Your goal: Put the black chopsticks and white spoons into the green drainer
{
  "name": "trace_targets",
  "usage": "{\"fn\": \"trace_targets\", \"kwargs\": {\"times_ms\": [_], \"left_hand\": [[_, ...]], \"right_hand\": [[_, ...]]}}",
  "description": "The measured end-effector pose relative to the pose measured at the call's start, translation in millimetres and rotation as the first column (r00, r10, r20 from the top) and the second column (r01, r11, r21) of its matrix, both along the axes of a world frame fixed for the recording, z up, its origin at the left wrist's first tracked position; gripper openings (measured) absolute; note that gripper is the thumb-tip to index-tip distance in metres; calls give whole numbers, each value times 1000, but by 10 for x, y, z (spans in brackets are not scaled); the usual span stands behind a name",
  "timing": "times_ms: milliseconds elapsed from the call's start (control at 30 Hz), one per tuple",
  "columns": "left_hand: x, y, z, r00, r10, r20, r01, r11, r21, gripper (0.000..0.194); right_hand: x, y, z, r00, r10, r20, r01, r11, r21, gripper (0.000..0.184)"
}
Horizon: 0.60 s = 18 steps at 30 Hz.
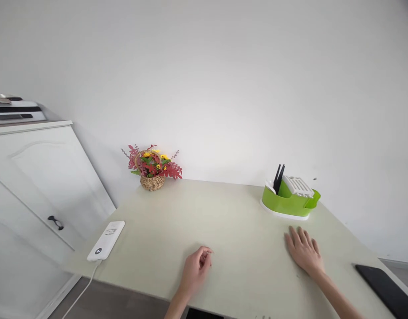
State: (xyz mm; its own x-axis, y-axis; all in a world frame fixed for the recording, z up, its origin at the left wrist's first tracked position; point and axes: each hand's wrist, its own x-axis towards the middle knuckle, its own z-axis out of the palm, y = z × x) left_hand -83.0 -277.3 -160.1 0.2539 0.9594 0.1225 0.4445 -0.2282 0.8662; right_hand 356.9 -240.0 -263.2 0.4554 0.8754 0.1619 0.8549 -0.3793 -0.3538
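My left hand (196, 269) rests on the pale green table (224, 221) near its front edge, its fingers curled in and nothing visible in them. My right hand (305, 251) lies palm down on the table to the right, fingers stretched out and slightly apart. Just beyond it stands a green utensil holder (285, 204) with a white base. In the holder are black chopsticks (279, 177), a white spoon (270, 186) and a white slotted piece (297, 186). My right hand is nearest to this holder but does not touch it.
A wicker basket (152, 182) of artificial flowers stands at the back left. At the left edge lies a white power bank (106, 240) with a cable (82, 292) hanging down. A black flat object (386, 288) lies at the right edge. A white cabinet (41, 177) adjoins the left side.
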Motion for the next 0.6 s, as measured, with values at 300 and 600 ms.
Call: {"fn": "trace_targets", "kwargs": {"times_ms": [300,600], "left_hand": [[-13,5,-42,1000,0,19,-1,999,54,39],[-45,32,-56,1000,-20,12,19,995,96,34]], "right_hand": [[-267,-349,-5,997,63,47,-61,998,-34,81],[-377,-558,23,993,78,92,-73,996,-55,78]]}}
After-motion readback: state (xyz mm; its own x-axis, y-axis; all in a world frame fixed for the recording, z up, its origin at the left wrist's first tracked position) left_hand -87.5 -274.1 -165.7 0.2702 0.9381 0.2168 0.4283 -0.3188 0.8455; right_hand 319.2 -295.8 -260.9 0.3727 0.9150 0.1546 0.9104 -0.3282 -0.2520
